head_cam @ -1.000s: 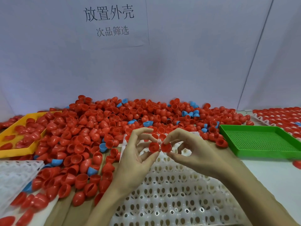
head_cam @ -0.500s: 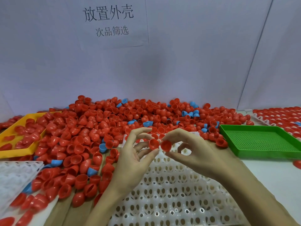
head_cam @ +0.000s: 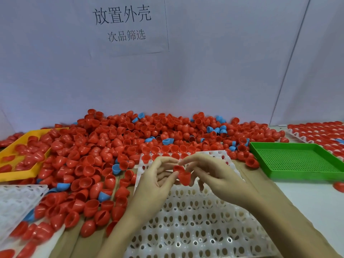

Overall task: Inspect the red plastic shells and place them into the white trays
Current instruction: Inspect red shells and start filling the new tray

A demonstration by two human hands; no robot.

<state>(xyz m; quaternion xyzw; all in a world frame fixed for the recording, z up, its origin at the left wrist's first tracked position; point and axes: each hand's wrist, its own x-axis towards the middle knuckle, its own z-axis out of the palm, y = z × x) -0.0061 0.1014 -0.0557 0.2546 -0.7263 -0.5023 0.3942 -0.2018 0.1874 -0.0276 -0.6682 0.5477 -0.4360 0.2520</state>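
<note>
A white tray (head_cam: 197,226) with rows of empty holes lies in front of me; a few red shells (head_cam: 146,158) sit in its far row. Above the tray's far half, my left hand (head_cam: 152,185) and my right hand (head_cam: 216,177) meet, fingertips close together. Two red shells are pinched between them: one red shell (head_cam: 178,168) at my left fingertips, the other red shell (head_cam: 184,178) lower, against my right fingers. The two shells touch or overlap. A big heap of red shells (head_cam: 115,146), with a few blue shells (head_cam: 167,140) mixed in, covers the table behind and to the left.
A yellow tray (head_cam: 11,176) holding red shells sits at the far left, and an empty green mesh tray (head_cam: 297,161) at the right. Another white tray (head_cam: 16,200) lies at the near left. A filled tray of red shells (head_cam: 320,133) is at the far right.
The two hands brought their shells from side by side to touching and lowered them slightly. The right hand's shell has turned, its open side now facing away.
</note>
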